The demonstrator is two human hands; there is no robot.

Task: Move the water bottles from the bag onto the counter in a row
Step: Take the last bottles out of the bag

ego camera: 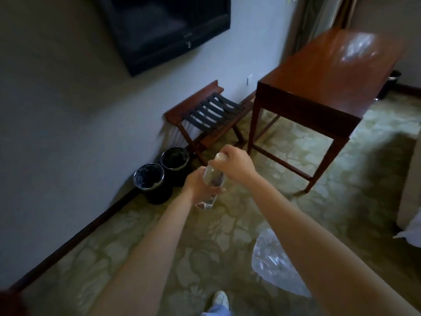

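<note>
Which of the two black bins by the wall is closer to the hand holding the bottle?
The bin farther along the wall, next to the wooden luggage rack, is closer to the left hand. The other bin sits farther left.

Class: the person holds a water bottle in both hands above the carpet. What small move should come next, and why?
Probably carry the water bottle right toward the wooden table: left hand grips its body, right hand its cap, and the tabletop looks bare.
</note>
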